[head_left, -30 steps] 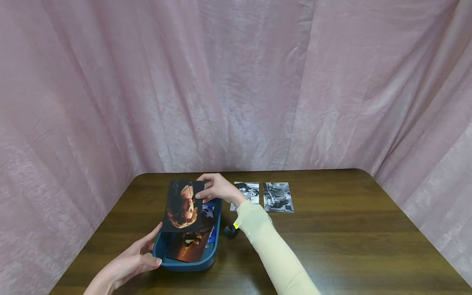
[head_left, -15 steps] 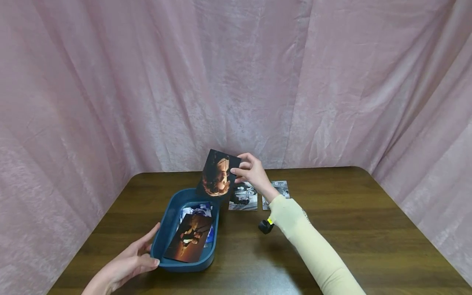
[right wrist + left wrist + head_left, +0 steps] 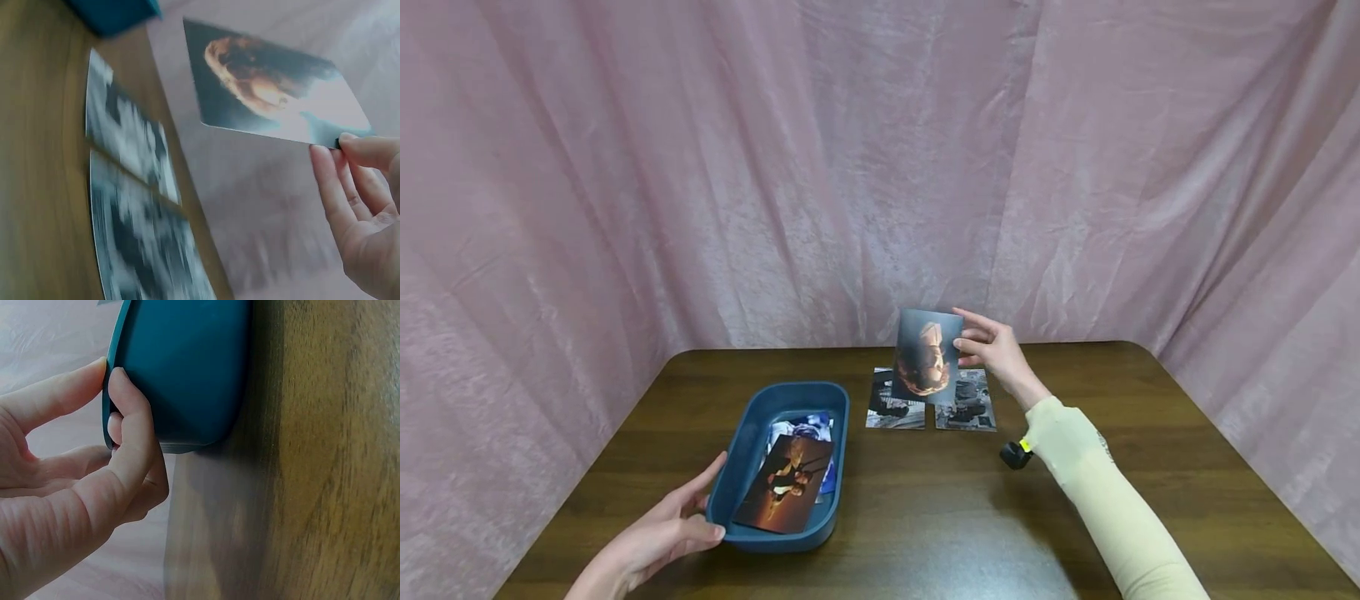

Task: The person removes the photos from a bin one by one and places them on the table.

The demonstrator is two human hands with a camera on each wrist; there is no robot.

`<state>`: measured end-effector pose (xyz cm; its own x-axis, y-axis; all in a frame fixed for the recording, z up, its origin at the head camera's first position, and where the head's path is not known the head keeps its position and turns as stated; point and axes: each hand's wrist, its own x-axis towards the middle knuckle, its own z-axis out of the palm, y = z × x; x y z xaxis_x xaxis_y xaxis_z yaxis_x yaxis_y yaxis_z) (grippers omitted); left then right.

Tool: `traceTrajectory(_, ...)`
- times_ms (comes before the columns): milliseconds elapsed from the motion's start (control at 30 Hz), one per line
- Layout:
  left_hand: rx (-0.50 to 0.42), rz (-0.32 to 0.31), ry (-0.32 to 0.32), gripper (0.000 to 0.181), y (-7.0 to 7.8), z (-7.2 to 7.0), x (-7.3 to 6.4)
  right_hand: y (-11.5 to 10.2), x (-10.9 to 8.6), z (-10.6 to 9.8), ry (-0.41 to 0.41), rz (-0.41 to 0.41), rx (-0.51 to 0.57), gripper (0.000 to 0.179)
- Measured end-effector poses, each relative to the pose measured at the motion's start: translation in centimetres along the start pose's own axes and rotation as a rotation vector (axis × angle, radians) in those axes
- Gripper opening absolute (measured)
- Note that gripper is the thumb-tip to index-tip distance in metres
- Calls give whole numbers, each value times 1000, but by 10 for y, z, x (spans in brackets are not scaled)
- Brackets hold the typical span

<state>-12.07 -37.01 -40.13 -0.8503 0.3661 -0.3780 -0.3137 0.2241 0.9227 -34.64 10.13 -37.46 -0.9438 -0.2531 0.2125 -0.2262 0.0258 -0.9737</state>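
Observation:
My right hand (image 3: 1002, 354) pinches a dark photo print (image 3: 927, 357) by its right edge, holding it up above the table. The print shows a warmly lit figure lying sideways, and light glares off it in the right wrist view. Beneath it on the table lie two black-and-white photos, the left one (image 3: 895, 415) and the right one (image 3: 966, 415), side by side and partly covered by the held print in the head view. My left hand (image 3: 658, 533) grips the near left rim of a blue bin (image 3: 833, 521), thumb and fingers on either side of the wall in the left wrist view.
Inside the bin, an orange-brown photo (image 3: 786, 487) lies over other bluish prints (image 3: 808, 427). The brown wooden table (image 3: 925, 517) reaches back to a pink curtain (image 3: 880, 167). A black wrist camera (image 3: 1016, 455) hangs under the right wrist.
My right hand has lifted the dark photo print out of the bin and carried it right, over the two black-and-white photos. The left hand stays on the bin.

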Motion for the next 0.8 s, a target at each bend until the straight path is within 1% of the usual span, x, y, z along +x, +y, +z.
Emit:
traceTrajectory(67,-5,4,-6,97,-1,1,0,-3,-8,-16,37,23,-26,57)
traceTrajectory(133,-6,0,-5,97,-1,2,0,-5,-16,-32,74,47,-74,57)
traceTrajectory(233,-5,-4,-1,97,-2,2,-2,-1,-24,-56,107,57,-123,57)
traceTrajectory(333,2,-6,13,98,-1,3,-2,16,-25,-81,130,51,-169,58)
traceTrajectory(433,7,-7,22,98,-1,3,-3,29,-28,-101,136,42,-192,59)
traceTrajectory(600,10,-15,21,97,-1,3,-3,42,-35,-125,125,44,-230,60)
traceTrajectory(700,13,-11,17,97,-1,2,-3,49,-37,-136,111,72,-286,61)
traceTrajectory(800,16,-5,13,97,-1,2,-4,56,-39,-143,96,109,-326,61)
